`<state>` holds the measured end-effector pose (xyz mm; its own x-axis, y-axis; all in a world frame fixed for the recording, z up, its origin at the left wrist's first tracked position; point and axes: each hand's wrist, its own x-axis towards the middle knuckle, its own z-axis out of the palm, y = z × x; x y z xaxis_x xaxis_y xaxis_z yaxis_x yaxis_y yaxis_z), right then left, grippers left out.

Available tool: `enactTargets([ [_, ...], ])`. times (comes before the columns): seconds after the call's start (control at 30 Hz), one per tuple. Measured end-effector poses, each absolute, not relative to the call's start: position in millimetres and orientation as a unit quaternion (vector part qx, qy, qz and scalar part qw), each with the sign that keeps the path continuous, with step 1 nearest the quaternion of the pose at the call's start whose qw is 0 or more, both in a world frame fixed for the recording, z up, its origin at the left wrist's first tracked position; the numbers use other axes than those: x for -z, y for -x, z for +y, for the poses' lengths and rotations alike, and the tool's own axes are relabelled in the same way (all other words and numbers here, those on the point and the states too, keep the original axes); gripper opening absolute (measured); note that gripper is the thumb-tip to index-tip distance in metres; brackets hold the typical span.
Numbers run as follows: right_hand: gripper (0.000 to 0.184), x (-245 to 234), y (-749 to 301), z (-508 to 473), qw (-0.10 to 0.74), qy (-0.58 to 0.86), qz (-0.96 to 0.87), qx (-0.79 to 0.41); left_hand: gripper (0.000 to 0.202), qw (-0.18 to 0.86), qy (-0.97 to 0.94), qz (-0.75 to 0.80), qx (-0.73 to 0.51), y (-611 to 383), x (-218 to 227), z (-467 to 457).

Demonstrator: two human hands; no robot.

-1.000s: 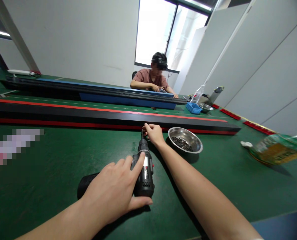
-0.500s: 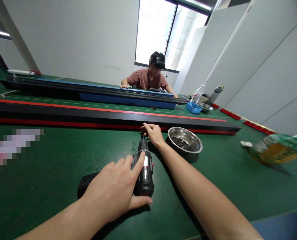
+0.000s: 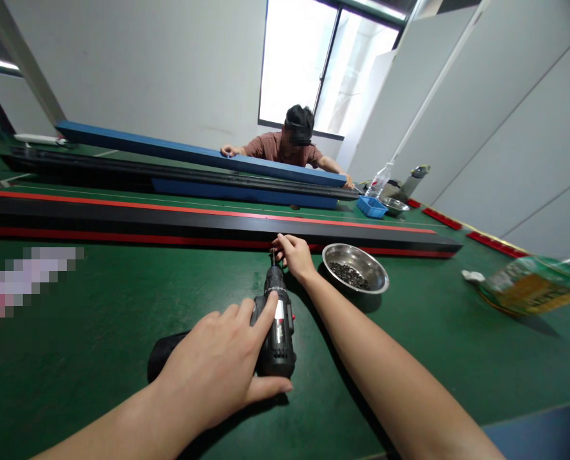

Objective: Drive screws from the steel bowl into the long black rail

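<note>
One long blue bar [image 3: 179,149] had risen, upper centre. Left hand [image 3: 220,358] grasped the ridged black drill [image 3: 278,342], lower centre; right hand [image 3: 294,257] curled beside its thin bit [image 3: 273,257], hold unclear.

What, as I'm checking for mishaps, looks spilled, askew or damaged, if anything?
Nothing clearly amiss: the small dark pieces sit inside the metal bowl, and the cordless drill lies on its side, gripped by the left hand. The plastic jug at right looks slanted, perhaps lens distortion; the pixelated patch at left can't be judged.

This is a workshop — power drill [image 3: 279,333], metal bowl [image 3: 376,269] (small dark parts [image 3: 348,275] inside), green worktable [image 3: 457,345].
</note>
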<state>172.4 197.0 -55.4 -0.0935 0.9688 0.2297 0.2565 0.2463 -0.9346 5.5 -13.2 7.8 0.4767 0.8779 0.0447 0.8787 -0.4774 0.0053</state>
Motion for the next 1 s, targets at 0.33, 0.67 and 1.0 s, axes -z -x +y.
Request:
enactTargets([
  [0.33, 0.048, 55, -173, 198, 0.445, 0.493, -0.652, -0.367, 0.102, 0.012, 0.859, -0.512, 0.022, -4, -7, -14],
  [0.67, 0.046, 61, -173, 203, 0.473, 0.537, -0.631, -0.298, 0.101, 0.021, 0.856, -0.515, 0.026, -6, -7, -5],
  [1.0, 0.043, 59, -172, 200, 0.468, 0.542, -0.637, -0.286, 0.101, 0.049, 0.854, -0.517, 0.034, -4, -5, 1],
])
